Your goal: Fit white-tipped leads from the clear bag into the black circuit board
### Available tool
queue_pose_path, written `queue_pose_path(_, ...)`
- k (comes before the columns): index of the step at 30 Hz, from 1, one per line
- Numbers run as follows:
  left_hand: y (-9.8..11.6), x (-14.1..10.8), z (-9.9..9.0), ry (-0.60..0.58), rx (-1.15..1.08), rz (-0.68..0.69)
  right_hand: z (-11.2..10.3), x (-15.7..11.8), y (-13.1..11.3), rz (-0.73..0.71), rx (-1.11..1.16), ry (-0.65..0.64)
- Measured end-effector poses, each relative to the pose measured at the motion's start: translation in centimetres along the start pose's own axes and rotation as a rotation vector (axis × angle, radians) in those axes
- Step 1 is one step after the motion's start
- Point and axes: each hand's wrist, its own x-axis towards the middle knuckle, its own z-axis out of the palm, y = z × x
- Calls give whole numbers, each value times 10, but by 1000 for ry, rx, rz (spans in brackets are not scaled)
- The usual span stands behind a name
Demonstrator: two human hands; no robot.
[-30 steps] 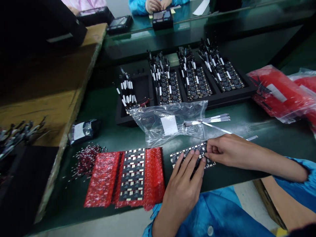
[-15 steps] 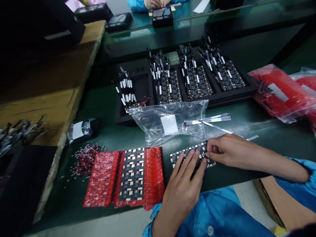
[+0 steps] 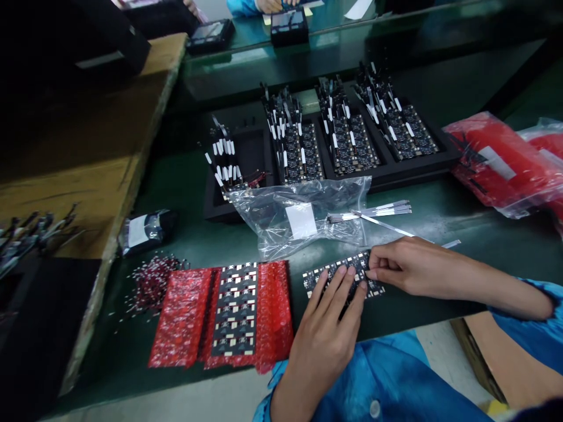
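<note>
A black circuit board (image 3: pixel 359 265) with rows of pale pads lies on the green bench before me. My left hand (image 3: pixel 328 328) rests on it from the front, fingers outstretched and slightly spread over its surface. At the board's right end, my right hand (image 3: pixel 407 266) is closed in a pinch against the edge; whatever is between its fingertips is hidden. Just behind that hand are several thin flat cables (image 3: pixel 387 210), partly on a clear plastic bag (image 3: pixel 270 237) with a white label. Left of my hands, another board (image 3: pixel 235 310) lies on red bubble wrap (image 3: pixel 180 319).
A black compartment tray (image 3: pixel 409 176) behind the bag holds boards with white-tipped cables. Red packages (image 3: pixel 492 158) lie at the right. Small red-black wires (image 3: pixel 153 284) and a shiny pouch (image 3: pixel 141 231) are at the left. Across the bench are a co-worker's hands (image 3: pixel 269 6).
My hands and the board stay nearly in place; the right fingers shift only slightly at the edge. The co-worker's hands across the bench have moved a little.
</note>
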Motion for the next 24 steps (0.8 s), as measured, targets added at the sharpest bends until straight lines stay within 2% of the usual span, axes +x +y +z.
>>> queue_pose_path(15,-1,0,1,-5,1,5,6,4,-4,19,-46,57)
queue_pose_path(24,0,1,1,-8,-9,-13,4,4,-8,55,-65,46)
